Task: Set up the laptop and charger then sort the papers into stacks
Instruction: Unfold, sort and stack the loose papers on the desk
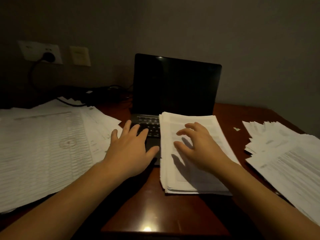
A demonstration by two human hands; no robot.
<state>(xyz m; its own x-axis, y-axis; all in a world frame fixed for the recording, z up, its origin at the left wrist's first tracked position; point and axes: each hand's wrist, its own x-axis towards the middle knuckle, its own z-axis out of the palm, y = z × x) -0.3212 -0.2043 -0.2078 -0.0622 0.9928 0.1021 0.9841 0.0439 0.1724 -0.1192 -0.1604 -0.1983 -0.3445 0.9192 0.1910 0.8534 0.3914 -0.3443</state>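
Laptop (174, 87): open, screen dark; stack (190, 179) overlaps its right half, long axis running away from the person; right hand (199, 146) directly above the stack, nearer, fingers spread, loosely curled; left hand (129, 146) over the keyboard, fingers apart, empty.

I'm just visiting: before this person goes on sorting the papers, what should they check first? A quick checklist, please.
1. Laptop lid open: ok.
2. Screen lit: not ok, it is dark.
3. Plug in the wall socket: ok.
4. Cable reaches the laptop: cannot tell, it is lost in the dark behind.
5. Keyboard free of paper: not ok, the middle stack covers its right half.
6. Hands free: ok, left hand and right hand hold nothing.
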